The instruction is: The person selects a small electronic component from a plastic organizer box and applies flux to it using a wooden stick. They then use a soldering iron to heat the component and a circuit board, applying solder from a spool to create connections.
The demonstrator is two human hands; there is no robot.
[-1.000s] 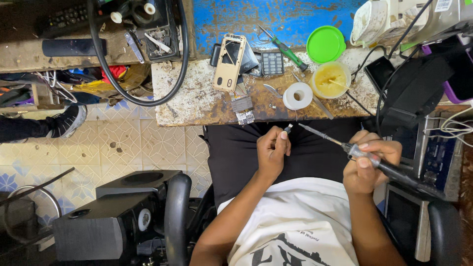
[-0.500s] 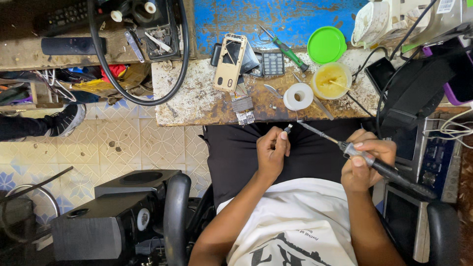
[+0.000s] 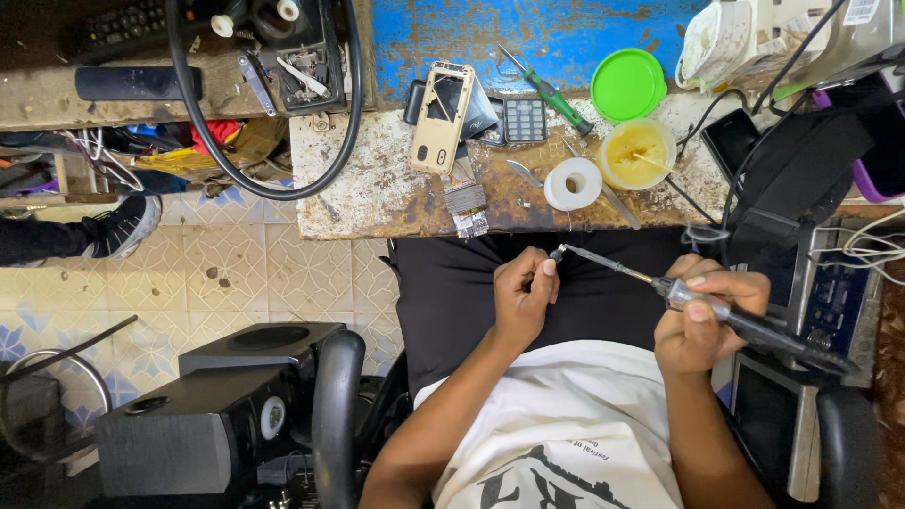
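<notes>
My right hand (image 3: 702, 320) grips a dark-handled soldering iron with a thin metal shaft (image 3: 716, 309); my fingers are wrapped closed around the handle, thumb on top. The shaft runs up and to the left, over my lap, and its tip meets my left hand (image 3: 520, 294) at the fingertips. My left fingers are pinched together on something very small at that tip (too small to identify). Both hands sit above my black trousers, just below the near edge of the worn, stained worktop (image 3: 377, 179).

On the worktop, directly above my hands: a white roll of tape (image 3: 572, 184), and just beside it to the right an open yellowish round tub of paste (image 3: 636, 154). A bright green round lid (image 3: 629, 84) lies behind the tub. A green-handled screwdriver (image 3: 550, 91) lies diagonally near a small dark keypad module (image 3: 524, 120). To the left stands a gold-coloured phone frame (image 3: 442, 118), stripped open, with small circuit pieces (image 3: 466, 209) at the worktop edge below it. A thick black cable loop (image 3: 269, 179) hangs off the left end. A black speaker box (image 3: 203, 415) sits on the tiled floor to my left.
</notes>
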